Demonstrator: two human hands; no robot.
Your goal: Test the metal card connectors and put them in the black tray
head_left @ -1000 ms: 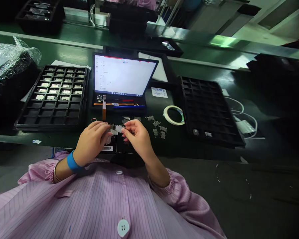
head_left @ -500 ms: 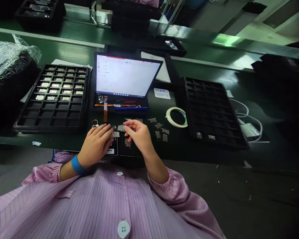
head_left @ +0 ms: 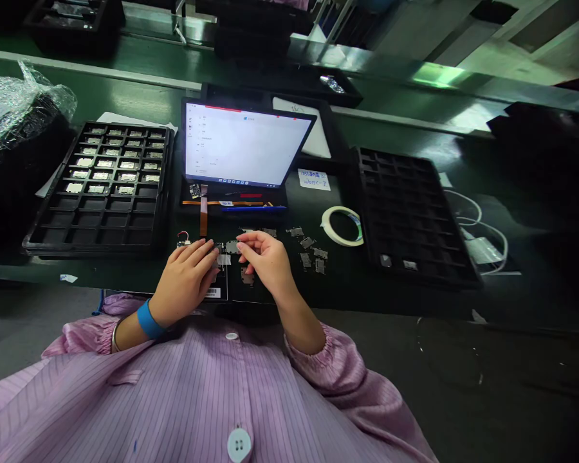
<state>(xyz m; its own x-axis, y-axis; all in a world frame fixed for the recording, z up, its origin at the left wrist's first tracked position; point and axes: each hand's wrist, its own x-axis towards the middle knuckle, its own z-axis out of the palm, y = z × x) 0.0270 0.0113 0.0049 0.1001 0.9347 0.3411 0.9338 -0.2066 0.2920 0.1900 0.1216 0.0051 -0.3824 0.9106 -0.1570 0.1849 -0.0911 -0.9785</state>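
My left hand [head_left: 186,276] lies flat with fingers stretched over a dark board that carries a white barcode label [head_left: 213,293]. Just to its right, my right hand [head_left: 265,260] pinches the right edge of a small grey circuit board [head_left: 232,247] between thumb and forefinger. The held board's left end sits close to the fixture under my left fingers; whether they touch, I cannot tell. Another small circuit board [head_left: 247,276] lies below the right fingers. A brown flat ribbon cable [head_left: 203,215] runs from the left hand's area up toward the lit laptop screen [head_left: 244,146].
Several loose circuit boards [head_left: 305,259] lie right of my hand, beside a roll of tape [head_left: 341,226]. A black compartment tray [head_left: 96,222] with boards stands left; another black tray [head_left: 415,218] stands right. A blue pen-like tool [head_left: 253,209] lies below the screen.
The pinched circuit board and my right hand have shifted very slightly left, along with a small sway of the whole view. My left hand keeps its place.
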